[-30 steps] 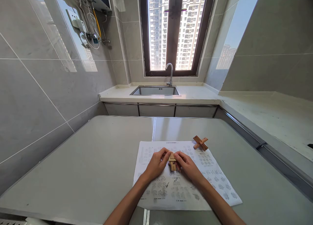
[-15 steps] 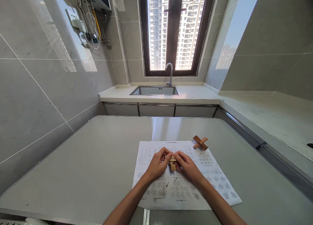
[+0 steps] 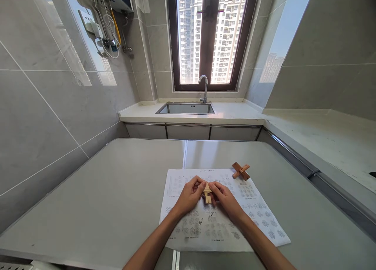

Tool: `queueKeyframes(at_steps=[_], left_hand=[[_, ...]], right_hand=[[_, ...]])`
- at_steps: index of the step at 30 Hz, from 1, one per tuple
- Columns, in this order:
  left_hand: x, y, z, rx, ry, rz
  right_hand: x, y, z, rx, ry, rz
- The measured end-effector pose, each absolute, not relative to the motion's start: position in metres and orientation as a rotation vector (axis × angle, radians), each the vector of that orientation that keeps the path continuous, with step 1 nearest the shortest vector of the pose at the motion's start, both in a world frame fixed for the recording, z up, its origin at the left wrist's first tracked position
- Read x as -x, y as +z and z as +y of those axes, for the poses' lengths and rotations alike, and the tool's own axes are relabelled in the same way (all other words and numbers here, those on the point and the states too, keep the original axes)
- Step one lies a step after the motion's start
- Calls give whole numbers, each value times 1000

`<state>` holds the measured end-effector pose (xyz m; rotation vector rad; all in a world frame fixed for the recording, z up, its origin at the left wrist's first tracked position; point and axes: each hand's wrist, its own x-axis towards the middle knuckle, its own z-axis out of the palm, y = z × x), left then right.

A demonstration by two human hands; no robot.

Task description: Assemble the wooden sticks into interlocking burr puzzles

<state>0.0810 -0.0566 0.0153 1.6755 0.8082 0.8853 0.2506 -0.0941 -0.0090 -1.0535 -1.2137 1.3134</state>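
Observation:
Between my two hands is a small light-wood puzzle (image 3: pixel 208 198) made of interlocking blocks, held just above a printed sheet. My left hand (image 3: pixel 191 195) pinches its left side with thumb and fingers. From the right, my right hand (image 3: pixel 223 196) grips the other side, its fingers curled round behind. Part of the puzzle is hidden by my fingertips. Beneath both hands lies the white paper sheet (image 3: pixel 217 233), printed with rows of small drawings and marked with a few dark ticks. Past its far right corner rests a reddish-brown wooden cross piece (image 3: pixel 241 171).
The grey-white table (image 3: pixel 117 199) has a seam down its middle. Beyond it are a counter (image 3: pixel 235 111), a steel sink (image 3: pixel 188 108) and a faucet (image 3: pixel 205 89) below a window. A tiled wall stands at left, and a pale ledge (image 3: pixel 323 137) runs along the right.
The wooden puzzle has tilted slightly in my fingers, so its lower block looks a little longer. Both hands stay in nearly the same place.

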Motion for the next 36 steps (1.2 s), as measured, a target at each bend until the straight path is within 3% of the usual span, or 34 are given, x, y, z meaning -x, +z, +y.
queueKeyframes(at_steps=[25, 36], left_hand=[[-83, 18, -62, -1748, 796, 796], [-82, 18, -64, -1839, 824, 794]], right_hand=[[-253, -19, -93, 1177, 1042, -1241], [-251, -11, -94, 1099, 1248, -1093]])
